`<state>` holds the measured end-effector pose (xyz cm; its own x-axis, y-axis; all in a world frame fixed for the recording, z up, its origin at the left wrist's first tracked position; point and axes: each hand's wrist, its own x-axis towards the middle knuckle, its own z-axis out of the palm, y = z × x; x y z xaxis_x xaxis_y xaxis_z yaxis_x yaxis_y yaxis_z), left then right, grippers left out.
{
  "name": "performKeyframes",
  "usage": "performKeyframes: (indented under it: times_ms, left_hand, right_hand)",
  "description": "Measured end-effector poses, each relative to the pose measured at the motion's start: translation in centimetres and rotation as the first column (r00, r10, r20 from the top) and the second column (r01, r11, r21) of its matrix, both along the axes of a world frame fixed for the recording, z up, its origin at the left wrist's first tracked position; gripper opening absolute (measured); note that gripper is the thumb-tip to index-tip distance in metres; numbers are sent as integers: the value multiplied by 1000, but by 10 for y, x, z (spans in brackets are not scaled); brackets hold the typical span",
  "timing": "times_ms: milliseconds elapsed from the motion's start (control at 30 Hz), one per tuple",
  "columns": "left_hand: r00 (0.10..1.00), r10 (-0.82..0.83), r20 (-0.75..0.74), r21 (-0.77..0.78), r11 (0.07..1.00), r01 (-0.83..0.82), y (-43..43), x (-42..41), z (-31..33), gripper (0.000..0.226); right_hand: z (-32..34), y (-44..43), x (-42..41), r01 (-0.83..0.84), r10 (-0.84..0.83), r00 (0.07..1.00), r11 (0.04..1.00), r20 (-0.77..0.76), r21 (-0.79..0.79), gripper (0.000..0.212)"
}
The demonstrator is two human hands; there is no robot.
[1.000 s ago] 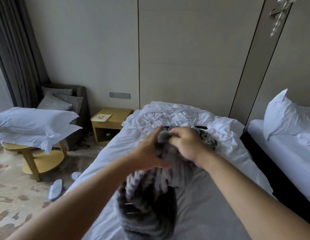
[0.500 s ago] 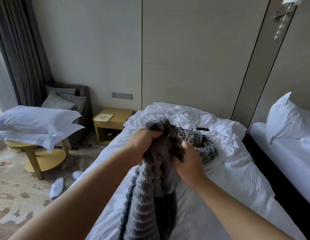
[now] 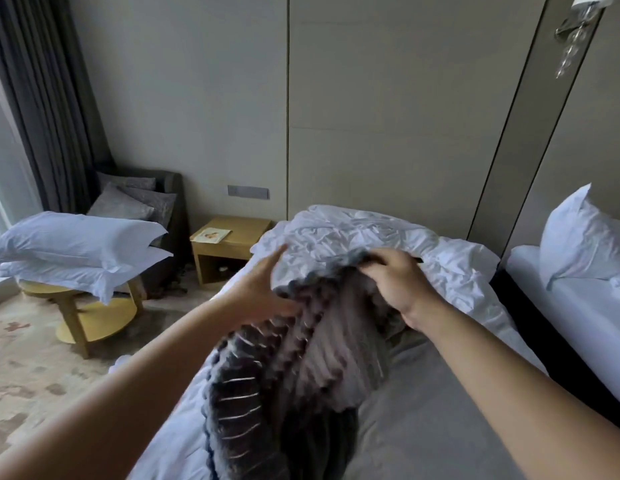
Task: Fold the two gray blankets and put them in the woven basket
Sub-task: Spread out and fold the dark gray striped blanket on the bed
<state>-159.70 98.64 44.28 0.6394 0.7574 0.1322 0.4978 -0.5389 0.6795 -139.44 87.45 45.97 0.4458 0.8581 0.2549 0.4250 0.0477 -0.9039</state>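
A gray ribbed, fluffy blanket point(image 3: 301, 368) hangs bunched in front of me over the bed point(image 3: 422, 427). My right hand point(image 3: 396, 284) grips its upper edge, knuckles toward me. My left hand point(image 3: 267, 289) is at the blanket's left edge with fingers spread and thumb against the fabric; it does not clasp it. The blanket's lower part drapes down onto the sheet. I can make out only one gray blanket; whether a second lies behind it is hidden. No woven basket is in view.
A rumpled white duvet point(image 3: 370, 237) lies at the bed's head. A wooden nightstand point(image 3: 228, 244) stands left of the bed. Two white pillows point(image 3: 76, 247) rest on a round yellow table point(image 3: 93, 317). A second bed with a pillow point(image 3: 585, 244) is at right.
My left hand has let go of the blanket's top and spread open to the left. My right hand has risen and now holds the top edge. The blanket has spread wider.
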Motion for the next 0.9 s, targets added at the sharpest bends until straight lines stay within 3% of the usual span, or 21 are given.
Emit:
performKeyframes:
  times_ms: [33,67,167,200,333,467,600,667,733,833,900]
  left_hand:
    - [986,-148,81,-17,989,150,-17,13,2,103]
    - [965,-236,111,12,972,236,-30,26,2,96]
    - [981,-192,12,173,967,187,-48,51,7,19]
    - [984,-169,-63,195,964,178,-48,53,7,13]
    - [953,-231,-194,156,952,263,-54,56,-1,20]
    - [936,-277,-216,110,946,305,-58,57,1,25]
    - [941,-245,-233,88,959,271,-57,52,4,25]
    - [975,-164,-152,38,984,171,-51,45,4,21]
    - [994,-103,-24,-114,988,100,-50,38,5,27]
    - [973,-123,193,-337,924,183,-63,34,6,37]
    - [922,-105,373,-402,877,262,-75,32,12,28]
  right_hand:
    - [2,0,-14,-96,97,995,995,9,-22,17]
    - [2,0,-23,-161,161,987,987,8,-25,14]
    - [-6,-3,-26,-214,213,977,977,30,21,17]
    - [-13,-4,-23,-206,206,978,978,24,23,18]
    - [-45,-12,-16,-216,223,953,975,-204,54,24]
    - [-66,-12,-22,-320,349,820,937,-454,141,28]
    - [-72,-13,-22,-325,372,778,928,-506,183,42]
    - [-77,-17,-19,-317,335,835,941,-437,117,50]
    - [-85,-19,-18,-268,258,930,963,-260,-3,45]
    - [-102,-13,-21,-58,65,996,992,54,-116,20]
    - [-114,-10,-11,109,-92,969,992,228,-61,9]
